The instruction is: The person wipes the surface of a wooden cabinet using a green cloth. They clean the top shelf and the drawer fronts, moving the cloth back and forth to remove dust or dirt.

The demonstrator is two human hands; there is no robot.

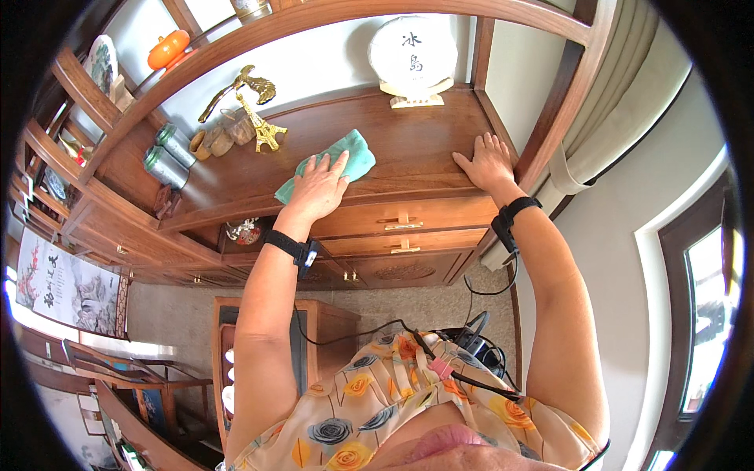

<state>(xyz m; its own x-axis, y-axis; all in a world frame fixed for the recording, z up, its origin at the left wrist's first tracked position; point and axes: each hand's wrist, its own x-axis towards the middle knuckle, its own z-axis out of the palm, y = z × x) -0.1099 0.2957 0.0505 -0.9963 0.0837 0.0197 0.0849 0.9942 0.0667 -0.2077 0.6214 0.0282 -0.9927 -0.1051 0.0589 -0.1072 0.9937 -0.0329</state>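
My left hand [320, 183] presses a folded green cloth [357, 154] flat onto the wooden shelf board [412, 141], fingers spread over it. Further right, my right hand [488, 160] rests palm down on the same board near its right end, holding nothing. Behind the cloth stands a gold Eiffel Tower figurine [263, 126] with a gold bird [250, 88] balanced on top. Small wooden pieces [221, 140] sit left of it. At the back right, a round white wrapped disc [413, 52] bearing writing leans on a small stand [417, 100].
Two metal canisters [166, 166] with green lids stand at the shelf's left. A curved wooden frame rail [353, 9] crosses above, and an upright post [554, 106] borders the right. Drawers [406, 221] lie below the board. Black cables [377, 328] hang from my wristbands.
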